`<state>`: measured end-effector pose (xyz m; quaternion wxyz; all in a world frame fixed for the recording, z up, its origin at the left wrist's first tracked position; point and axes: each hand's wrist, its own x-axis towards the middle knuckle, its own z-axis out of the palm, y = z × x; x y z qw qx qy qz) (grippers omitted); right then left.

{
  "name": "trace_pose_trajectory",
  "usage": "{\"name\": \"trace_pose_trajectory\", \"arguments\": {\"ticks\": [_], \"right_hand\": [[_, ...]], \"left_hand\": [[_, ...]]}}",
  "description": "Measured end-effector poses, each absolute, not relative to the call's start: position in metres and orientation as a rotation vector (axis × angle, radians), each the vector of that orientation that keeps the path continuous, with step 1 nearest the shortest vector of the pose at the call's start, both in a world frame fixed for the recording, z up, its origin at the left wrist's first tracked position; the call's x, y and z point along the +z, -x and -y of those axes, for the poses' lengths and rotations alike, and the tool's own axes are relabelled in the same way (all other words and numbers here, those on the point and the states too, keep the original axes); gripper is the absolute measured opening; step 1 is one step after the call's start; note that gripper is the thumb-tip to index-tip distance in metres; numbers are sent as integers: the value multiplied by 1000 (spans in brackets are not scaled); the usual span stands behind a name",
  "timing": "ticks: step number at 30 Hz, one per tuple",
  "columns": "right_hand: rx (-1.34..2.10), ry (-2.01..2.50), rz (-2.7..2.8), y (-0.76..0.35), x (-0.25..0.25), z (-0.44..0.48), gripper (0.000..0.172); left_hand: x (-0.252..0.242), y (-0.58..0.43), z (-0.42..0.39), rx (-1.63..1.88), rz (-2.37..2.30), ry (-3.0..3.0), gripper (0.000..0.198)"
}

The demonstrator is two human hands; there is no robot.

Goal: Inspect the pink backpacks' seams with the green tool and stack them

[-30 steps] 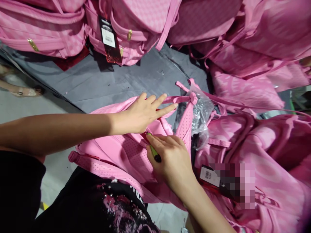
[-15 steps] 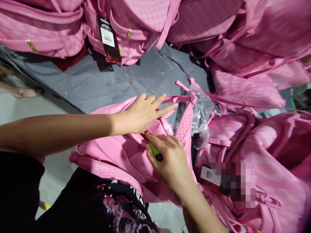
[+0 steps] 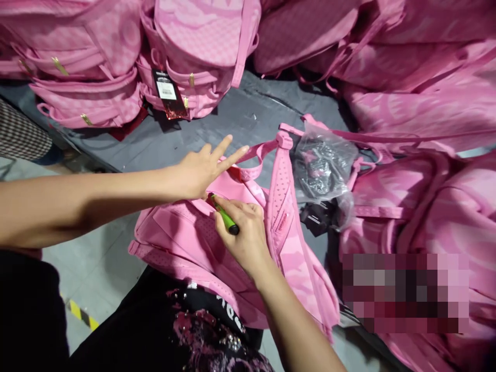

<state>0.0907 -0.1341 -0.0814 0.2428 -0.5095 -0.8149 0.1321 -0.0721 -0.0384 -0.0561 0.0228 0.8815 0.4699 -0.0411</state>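
Note:
A pink backpack [image 3: 182, 227] lies back-side up at the table's near edge, its padded, dotted straps spread out. My left hand [image 3: 203, 168] rests on its upper part with fingers spread; the thumb side is partly hidden. Closed around a short green tool with black ends [image 3: 223, 214] is my right hand [image 3: 244, 235]. The tool's tip points at the backpack fabric beside my left hand, and its exact kind is unclear. A webbing loop [image 3: 253, 168] rises beyond my left fingers.
Pink backpacks [image 3: 205, 36] with tags line the far side of the grey table [image 3: 155, 144]. A clear plastic bag [image 3: 327, 160] sits right of the strap. More pink bags [image 3: 391, 206] fill the right side. A person's checked clothing [image 3: 21, 132] shows at far left.
Both hands have shifted left and slightly up in view, still close together. The green tool shows more fully, and the view has moved, revealing more of the backpack's right side.

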Motion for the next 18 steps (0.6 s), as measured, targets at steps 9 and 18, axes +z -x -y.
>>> {"name": "trace_pose_trajectory", "arguments": {"ticks": [9, 18], "right_hand": [[416, 1335, 2176, -99, -83, 133, 32], [421, 1397, 2183, -103, -78, 134, 31]], "left_hand": [[-35, 78, 33, -345, -1286, -2699, 111], [-39, 84, 21, -338, -1216, -2692, 114]]}}
